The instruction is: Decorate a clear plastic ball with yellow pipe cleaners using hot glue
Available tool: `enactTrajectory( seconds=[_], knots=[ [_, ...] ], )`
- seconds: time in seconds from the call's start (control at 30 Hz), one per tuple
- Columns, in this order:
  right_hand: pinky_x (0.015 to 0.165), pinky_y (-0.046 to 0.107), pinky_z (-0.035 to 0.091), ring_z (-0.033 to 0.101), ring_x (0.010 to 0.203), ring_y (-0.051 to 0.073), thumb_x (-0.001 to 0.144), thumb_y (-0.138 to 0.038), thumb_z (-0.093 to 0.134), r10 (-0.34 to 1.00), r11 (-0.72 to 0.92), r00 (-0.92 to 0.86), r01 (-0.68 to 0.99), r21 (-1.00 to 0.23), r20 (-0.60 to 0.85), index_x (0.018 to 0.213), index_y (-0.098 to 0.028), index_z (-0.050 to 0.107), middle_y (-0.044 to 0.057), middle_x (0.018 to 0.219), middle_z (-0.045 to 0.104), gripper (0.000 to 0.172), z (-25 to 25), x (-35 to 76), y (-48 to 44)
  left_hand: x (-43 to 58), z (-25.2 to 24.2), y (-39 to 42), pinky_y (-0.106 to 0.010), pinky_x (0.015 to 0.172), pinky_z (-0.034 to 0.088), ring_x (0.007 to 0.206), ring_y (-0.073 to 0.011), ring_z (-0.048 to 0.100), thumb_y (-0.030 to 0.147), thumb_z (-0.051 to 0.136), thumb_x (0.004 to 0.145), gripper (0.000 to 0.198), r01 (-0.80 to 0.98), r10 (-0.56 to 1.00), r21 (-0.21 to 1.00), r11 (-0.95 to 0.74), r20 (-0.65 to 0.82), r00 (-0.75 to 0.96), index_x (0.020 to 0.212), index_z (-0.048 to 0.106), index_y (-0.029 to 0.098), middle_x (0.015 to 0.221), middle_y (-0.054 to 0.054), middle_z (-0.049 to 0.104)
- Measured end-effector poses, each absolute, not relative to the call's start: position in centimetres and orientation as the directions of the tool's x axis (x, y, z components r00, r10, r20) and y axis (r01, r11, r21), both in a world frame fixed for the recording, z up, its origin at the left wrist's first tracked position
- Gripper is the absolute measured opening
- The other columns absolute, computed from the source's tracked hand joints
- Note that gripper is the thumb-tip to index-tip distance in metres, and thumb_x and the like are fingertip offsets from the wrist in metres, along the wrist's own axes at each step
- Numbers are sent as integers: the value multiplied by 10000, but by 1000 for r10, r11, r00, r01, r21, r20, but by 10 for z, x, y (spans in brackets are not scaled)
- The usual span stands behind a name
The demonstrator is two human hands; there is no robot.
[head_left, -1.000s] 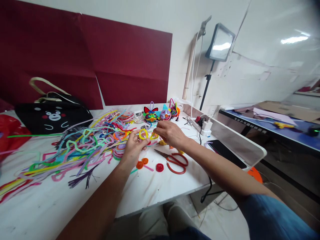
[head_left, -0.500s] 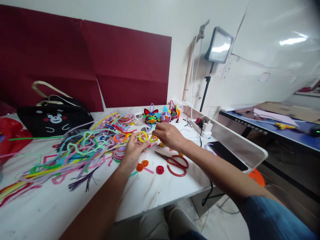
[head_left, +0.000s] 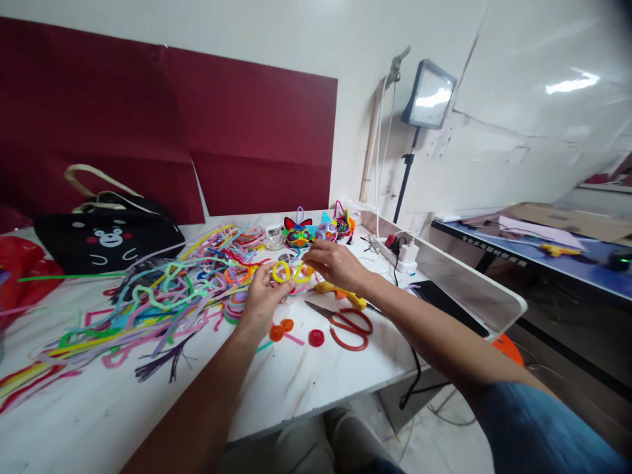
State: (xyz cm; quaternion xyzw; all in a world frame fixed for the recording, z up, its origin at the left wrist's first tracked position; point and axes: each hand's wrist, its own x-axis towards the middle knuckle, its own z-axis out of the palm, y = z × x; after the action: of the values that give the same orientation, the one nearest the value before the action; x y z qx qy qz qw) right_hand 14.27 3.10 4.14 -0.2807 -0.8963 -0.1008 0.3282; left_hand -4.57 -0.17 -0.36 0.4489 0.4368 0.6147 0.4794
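Observation:
Between my hands is a yellow pipe cleaner point(head_left: 281, 272) bent into loops. My left hand point(head_left: 266, 289) pinches one loop between thumb and fingers. My right hand point(head_left: 338, 266) is closed on the other side of the yellow piece, its fingertips partly hidden. On the table just below lie two orange coils point(head_left: 277, 333) and a red coil point(head_left: 316, 338). Scissors with red handles point(head_left: 348, 324) rest under my right forearm, blades pointing left. A yellow glue gun point(head_left: 340, 293) lies beyond the scissors, partly behind my right wrist.
Many coloured pipe cleaners point(head_left: 162, 296) are heaped on the left. Several finished colourful ornaments point(head_left: 299, 235) stand at the back. A black bag point(head_left: 111, 237) leans near the wall. On the right are a power strip point(head_left: 405, 258), a phone point(head_left: 448, 307) and a clear panel point(head_left: 459, 280).
My right hand has shifted slightly and its forearm has risen a little, so more of the glue gun shows. The loops look opened a little wider. My left hand keeps its grip.

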Motion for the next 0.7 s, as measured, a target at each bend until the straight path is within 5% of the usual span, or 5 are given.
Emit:
enactTrajectory(
  seconds=[0.7],
  knots=[
    [650,234,408,567,665,124,805,-28,669,646,743,-506,589,-318,572,847,-116,767,55,790,688,138,46,143,46,-45,0,-6,-189,488,371,615,-73,487,240,803,524,636,-195,980,965,-176,153,-125,1085,506,200,868,41,585]
  ],
)
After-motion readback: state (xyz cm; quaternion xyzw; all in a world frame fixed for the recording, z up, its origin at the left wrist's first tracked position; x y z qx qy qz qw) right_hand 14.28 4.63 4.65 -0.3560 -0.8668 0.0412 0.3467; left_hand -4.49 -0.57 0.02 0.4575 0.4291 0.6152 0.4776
